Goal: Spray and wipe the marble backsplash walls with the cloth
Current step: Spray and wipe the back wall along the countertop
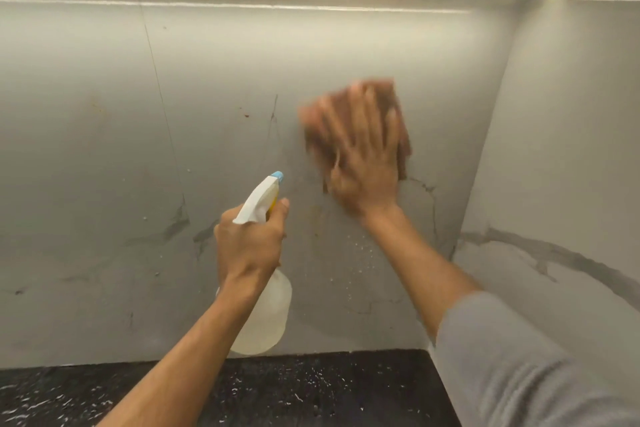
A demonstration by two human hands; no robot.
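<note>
Two hands at the marble backsplash (104,149).
Right hand (360,156), fingers spread flat, presses a brown cloth (403,146) against it; left hand (247,243) grips a spray bottle (266,319).

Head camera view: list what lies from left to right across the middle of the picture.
Back marble wall → left hand gripping the spray bottle → right hand pressing the brown cloth flat on the wall → corner → side marble wall.

The marble backsplash (104,149) is pale grey-white with dark grey veins. The cloth (403,135) is reddish brown. The spray bottle (266,315) is translucent white, its trigger head white with a light blue nozzle tip. The bench (311,388) is black, flecked white. The sleeve (519,364) is grey.
</note>
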